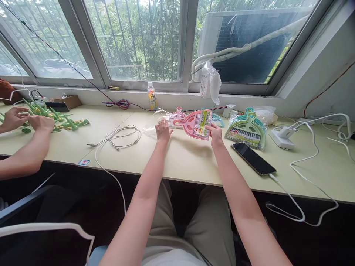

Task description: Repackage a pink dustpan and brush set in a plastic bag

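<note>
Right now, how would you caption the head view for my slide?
Right hand holding a pink dustpan-and-brush set, left hand near clear plastic wrapping, at a desk below a window.

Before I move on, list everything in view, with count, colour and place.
Held dustpan set: one, pink, in right hand
Rear dustpan set: one, pink, behind it
Teal piece: one, further back
Bagged sets: at least two, green and teal, right
Phone: one, black, right
Charger: one, white, far right
Bottle: one, yellow label, by window
Hanging package: one, white, at window
Cardboard box: one, brown, left rear
Stem-like pieces: several, green, left
Cables: several, white, grey, red-blue, across desk
Co-worker's hands: two, left
Own hands: two; left by clear plastic, right on pink set
</note>
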Tool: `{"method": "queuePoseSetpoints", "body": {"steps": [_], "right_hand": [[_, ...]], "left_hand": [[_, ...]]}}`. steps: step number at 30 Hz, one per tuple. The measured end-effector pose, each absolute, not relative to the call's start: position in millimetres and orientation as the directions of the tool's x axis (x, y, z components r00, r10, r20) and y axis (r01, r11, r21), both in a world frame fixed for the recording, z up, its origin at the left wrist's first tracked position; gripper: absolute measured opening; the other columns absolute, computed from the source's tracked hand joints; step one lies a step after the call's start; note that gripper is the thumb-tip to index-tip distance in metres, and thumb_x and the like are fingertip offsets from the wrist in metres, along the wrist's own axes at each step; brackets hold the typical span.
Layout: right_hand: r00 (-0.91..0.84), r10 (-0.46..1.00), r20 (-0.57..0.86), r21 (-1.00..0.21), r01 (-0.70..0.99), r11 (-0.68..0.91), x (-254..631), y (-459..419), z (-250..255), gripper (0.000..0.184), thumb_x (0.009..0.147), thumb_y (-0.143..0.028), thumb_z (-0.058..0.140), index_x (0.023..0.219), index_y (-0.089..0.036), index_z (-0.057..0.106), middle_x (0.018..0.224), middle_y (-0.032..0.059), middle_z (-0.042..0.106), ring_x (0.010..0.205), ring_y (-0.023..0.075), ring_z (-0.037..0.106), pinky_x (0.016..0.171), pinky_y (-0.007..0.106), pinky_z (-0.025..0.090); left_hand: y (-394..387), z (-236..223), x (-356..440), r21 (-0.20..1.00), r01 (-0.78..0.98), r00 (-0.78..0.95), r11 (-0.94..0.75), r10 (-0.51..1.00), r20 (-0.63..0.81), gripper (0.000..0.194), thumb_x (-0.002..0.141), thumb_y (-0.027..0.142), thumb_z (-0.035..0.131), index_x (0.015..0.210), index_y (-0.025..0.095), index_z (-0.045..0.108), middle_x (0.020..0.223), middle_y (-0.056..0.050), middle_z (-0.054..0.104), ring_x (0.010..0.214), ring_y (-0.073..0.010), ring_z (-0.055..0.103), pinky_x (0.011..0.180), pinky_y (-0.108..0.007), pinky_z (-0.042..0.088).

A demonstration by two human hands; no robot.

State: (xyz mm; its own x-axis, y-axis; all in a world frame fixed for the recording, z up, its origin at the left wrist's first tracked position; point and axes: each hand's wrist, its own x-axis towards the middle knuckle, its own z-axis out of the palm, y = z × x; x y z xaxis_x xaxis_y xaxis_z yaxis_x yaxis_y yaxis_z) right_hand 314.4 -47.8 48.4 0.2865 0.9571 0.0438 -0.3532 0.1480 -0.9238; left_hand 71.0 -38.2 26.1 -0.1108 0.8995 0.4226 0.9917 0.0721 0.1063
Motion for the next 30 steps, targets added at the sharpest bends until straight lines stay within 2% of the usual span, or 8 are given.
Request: {"method": "queuePoseSetpoints", "body": {"steps": [5, 10, 16, 19, 23, 26, 30], "right_hand": [[0.233, 0.968, 0.095, -0.922, -0.345, 0.173, 312, -47, 49, 0.024, 0.066, -0.013, 0.072, 0.089, -0.018, 0.071, 0.088, 0.0021, 0.074, 0.083, 0.0180, 0.070, 0.074, 0.029, 0.059], [0.203, 0.953, 0.226, -0.929, -0.250, 0.273, 310, -41, 42, 0.029, 0.064, -0.024, 0.080, 0.091, -0.017, 0.072, 0.094, 0.0038, 0.075, 0.088, 0.0214, 0.071, 0.078, 0.034, 0.061], [0.349, 0.870, 0.348, -0.920, -0.052, 0.389, 308, -33, 33, 0.035, 0.073, -0.036, 0.076, 0.103, -0.019, 0.074, 0.091, 0.0065, 0.076, 0.093, 0.0264, 0.072, 0.081, 0.042, 0.062], [0.396, 0.819, 0.416, -0.891, -0.002, 0.454, 308, -32, 34, 0.038, 0.076, -0.039, 0.073, 0.107, -0.017, 0.073, 0.097, 0.0090, 0.077, 0.099, 0.0284, 0.072, 0.085, 0.043, 0.061], [0.400, 0.806, 0.436, -0.871, -0.038, 0.490, 309, -36, 39, 0.042, 0.076, -0.040, 0.073, 0.109, -0.015, 0.073, 0.105, 0.0111, 0.076, 0.100, 0.0285, 0.072, 0.087, 0.044, 0.060], [0.307, 0.847, 0.435, -0.867, -0.111, 0.485, 307, -42, 43, 0.042, 0.072, -0.040, 0.077, 0.105, -0.015, 0.074, 0.103, 0.0117, 0.076, 0.097, 0.0283, 0.072, 0.085, 0.044, 0.061], [0.121, 0.883, 0.453, -0.872, -0.143, 0.467, 306, -43, 43, 0.045, 0.070, -0.046, 0.081, 0.103, -0.017, 0.074, 0.099, 0.0092, 0.077, 0.095, 0.0277, 0.073, 0.083, 0.044, 0.062]], "left_hand": [[-39, 27, 72, 0.110, 0.990, -0.128, 0.089, 0.897, 0.422, 0.068, 0.097, 0.040, 0.050, 0.157, 0.013, 0.032, 0.163, -0.017, 0.032, 0.142, -0.0333, 0.034, 0.114, -0.043, 0.031], [-39, 29, 72, 0.147, 0.976, -0.209, 0.159, 0.866, 0.454, 0.076, 0.095, 0.050, 0.054, 0.158, 0.015, 0.031, 0.163, -0.017, 0.031, 0.140, -0.0331, 0.037, 0.113, -0.043, 0.033], [-37, 27, 71, 0.147, 0.973, -0.230, 0.181, 0.847, 0.480, 0.081, 0.092, 0.052, 0.060, 0.157, 0.012, 0.033, 0.162, -0.018, 0.031, 0.139, -0.0327, 0.038, 0.112, -0.042, 0.034], [-36, 25, 70, 0.136, 0.971, -0.239, 0.198, 0.839, 0.489, 0.077, 0.093, 0.048, 0.060, 0.156, 0.013, 0.034, 0.161, -0.018, 0.034, 0.137, -0.0322, 0.039, 0.112, -0.043, 0.035], [-35, 23, 69, 0.140, 0.971, -0.237, 0.193, 0.842, 0.485, 0.068, 0.095, 0.037, 0.057, 0.155, 0.013, 0.036, 0.158, -0.018, 0.038, 0.137, -0.0330, 0.040, 0.112, -0.044, 0.037], [-33, 22, 67, 0.191, 0.968, -0.236, 0.164, 0.853, 0.465, 0.063, 0.094, 0.026, 0.057, 0.154, 0.014, 0.039, 0.158, -0.016, 0.039, 0.139, -0.0319, 0.040, 0.113, -0.043, 0.038], [-31, 20, 64, 0.301, 0.950, -0.218, 0.086, 0.873, 0.436, 0.070, 0.090, 0.015, 0.061, 0.155, 0.017, 0.035, 0.162, -0.011, 0.034, 0.142, -0.0257, 0.039, 0.115, -0.034, 0.042]]}}
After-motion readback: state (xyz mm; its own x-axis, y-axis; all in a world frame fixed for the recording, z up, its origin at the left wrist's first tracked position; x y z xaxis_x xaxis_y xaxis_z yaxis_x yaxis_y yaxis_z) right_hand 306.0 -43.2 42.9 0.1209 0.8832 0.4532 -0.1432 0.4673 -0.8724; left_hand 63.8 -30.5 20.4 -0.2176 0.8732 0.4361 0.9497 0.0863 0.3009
